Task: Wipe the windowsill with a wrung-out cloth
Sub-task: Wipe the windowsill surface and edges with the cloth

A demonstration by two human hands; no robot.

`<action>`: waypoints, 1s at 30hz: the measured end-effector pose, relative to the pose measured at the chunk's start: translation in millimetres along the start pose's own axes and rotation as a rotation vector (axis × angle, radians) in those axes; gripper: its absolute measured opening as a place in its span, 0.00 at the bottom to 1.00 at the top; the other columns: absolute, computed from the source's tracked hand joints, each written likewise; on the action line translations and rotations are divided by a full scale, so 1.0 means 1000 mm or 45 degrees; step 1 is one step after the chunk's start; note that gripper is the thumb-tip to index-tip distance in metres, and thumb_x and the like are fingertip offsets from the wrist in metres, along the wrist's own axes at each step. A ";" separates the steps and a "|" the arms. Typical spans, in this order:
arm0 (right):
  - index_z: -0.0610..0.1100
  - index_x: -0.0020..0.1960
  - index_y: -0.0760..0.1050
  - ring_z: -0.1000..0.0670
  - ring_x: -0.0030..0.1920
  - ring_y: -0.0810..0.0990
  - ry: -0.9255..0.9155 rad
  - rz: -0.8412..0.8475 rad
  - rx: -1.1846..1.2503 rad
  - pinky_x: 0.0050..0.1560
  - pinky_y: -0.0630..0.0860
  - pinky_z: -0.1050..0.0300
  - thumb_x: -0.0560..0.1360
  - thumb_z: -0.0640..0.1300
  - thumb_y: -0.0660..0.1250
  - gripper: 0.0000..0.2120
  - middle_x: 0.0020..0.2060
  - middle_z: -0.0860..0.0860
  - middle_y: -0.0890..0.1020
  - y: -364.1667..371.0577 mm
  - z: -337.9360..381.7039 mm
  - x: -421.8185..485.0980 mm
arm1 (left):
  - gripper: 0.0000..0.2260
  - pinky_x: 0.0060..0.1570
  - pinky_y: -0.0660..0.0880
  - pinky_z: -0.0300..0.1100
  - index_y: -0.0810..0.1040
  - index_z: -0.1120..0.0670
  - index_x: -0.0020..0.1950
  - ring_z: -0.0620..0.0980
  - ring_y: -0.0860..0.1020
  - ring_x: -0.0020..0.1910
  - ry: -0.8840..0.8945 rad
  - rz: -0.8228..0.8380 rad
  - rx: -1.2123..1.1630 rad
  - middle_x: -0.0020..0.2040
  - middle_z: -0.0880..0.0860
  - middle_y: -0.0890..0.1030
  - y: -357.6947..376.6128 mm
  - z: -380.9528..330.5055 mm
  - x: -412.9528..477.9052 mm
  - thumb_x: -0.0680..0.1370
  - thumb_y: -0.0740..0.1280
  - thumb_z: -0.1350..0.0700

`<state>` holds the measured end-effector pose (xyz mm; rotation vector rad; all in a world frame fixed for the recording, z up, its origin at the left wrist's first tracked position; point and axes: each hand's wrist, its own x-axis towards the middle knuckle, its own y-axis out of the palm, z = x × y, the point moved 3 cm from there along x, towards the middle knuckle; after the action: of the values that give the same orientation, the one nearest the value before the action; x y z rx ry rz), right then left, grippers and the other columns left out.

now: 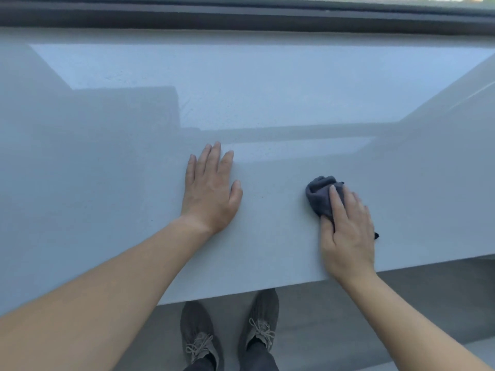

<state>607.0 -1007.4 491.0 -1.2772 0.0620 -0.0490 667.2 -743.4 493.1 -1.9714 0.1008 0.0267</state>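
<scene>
A wide, glossy pale grey windowsill [267,103] fills most of the head view. My right hand [347,231] presses a bunched dark grey cloth [320,195] flat against the sill near its front edge, right of centre; most of the cloth is hidden under my palm and fingers. My left hand [211,188] lies flat on the sill with fingers spread, holding nothing, about a hand's width left of the cloth.
A dark window frame [241,17] runs along the back of the sill. The sill's front edge [241,295] drops to a grey floor where my two grey shoes [230,333] stand. Pale side walls rise at left and right.
</scene>
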 end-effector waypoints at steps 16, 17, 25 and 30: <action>0.46 0.77 0.61 0.41 0.77 0.59 -0.537 0.082 -0.047 0.76 0.52 0.42 0.77 0.42 0.60 0.29 0.78 0.45 0.62 0.018 0.040 0.074 | 0.23 0.74 0.55 0.54 0.73 0.55 0.64 0.57 0.64 0.73 -0.155 -0.102 0.075 0.72 0.56 0.69 -0.001 -0.006 0.012 0.73 0.55 0.46; 0.47 0.78 0.61 0.42 0.77 0.59 -0.657 0.145 -0.057 0.77 0.51 0.44 0.77 0.43 0.60 0.29 0.78 0.46 0.61 0.018 0.040 0.070 | 0.23 0.72 0.58 0.55 0.74 0.55 0.62 0.59 0.67 0.70 -0.174 -0.120 0.096 0.69 0.56 0.71 -0.002 -0.007 0.016 0.73 0.54 0.46; 0.50 0.79 0.57 0.43 0.77 0.56 -0.090 0.019 0.012 0.77 0.49 0.44 0.81 0.44 0.53 0.26 0.78 0.49 0.59 0.013 0.032 0.164 | 0.31 0.78 0.43 0.49 0.63 0.53 0.77 0.51 0.51 0.80 -0.284 -0.136 0.073 0.81 0.55 0.55 0.005 -0.006 0.028 0.76 0.49 0.45; 0.49 0.78 0.59 0.42 0.78 0.55 -0.682 0.213 -0.009 0.77 0.48 0.45 0.76 0.42 0.60 0.31 0.79 0.48 0.59 0.021 0.058 0.127 | 0.29 0.77 0.47 0.52 0.67 0.53 0.74 0.54 0.56 0.78 -0.305 -0.158 0.088 0.79 0.56 0.60 0.004 -0.006 0.030 0.75 0.52 0.45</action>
<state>737.6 -955.1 484.7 -1.2524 -0.2918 0.4365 696.5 -752.4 489.8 -1.8869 -0.1746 0.1760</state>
